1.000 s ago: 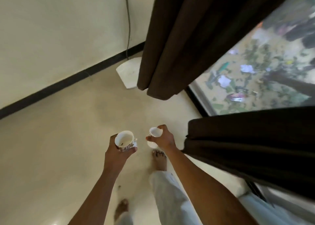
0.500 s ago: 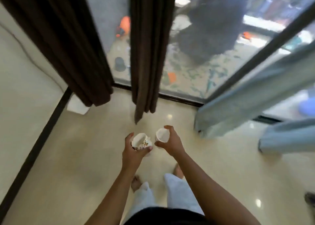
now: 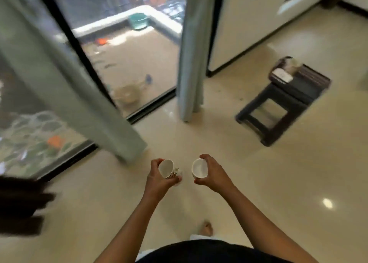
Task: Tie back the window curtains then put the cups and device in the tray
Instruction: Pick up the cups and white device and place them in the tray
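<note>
My left hand (image 3: 157, 180) grips a white cup with a dark pattern (image 3: 167, 168), its mouth turned toward me. My right hand (image 3: 214, 174) grips a plain white cup (image 3: 199, 168), also tilted toward me. Both cups are held side by side above the floor, a little apart. A dark tray (image 3: 316, 79) lies on a low dark stool (image 3: 278, 109) at the right, with a small white device (image 3: 283, 75) on its near end. Grey-green curtains (image 3: 191, 49) hang at the glass, one panel (image 3: 59, 73) swinging at the left.
Glossy cream floor tiles spread all around. Floor-to-ceiling glass with a black frame (image 3: 79, 49) fills the left and middle. A dark brown curtain edge (image 3: 20, 203) blurs at the lower left. A cream wall (image 3: 249, 19) stands behind the stool. My bare foot (image 3: 206, 228) shows below.
The view has swung right, away from the dark brown curtains toward the grey-green ones and the stool with the tray. Both hands still hold their cups in front of me.
</note>
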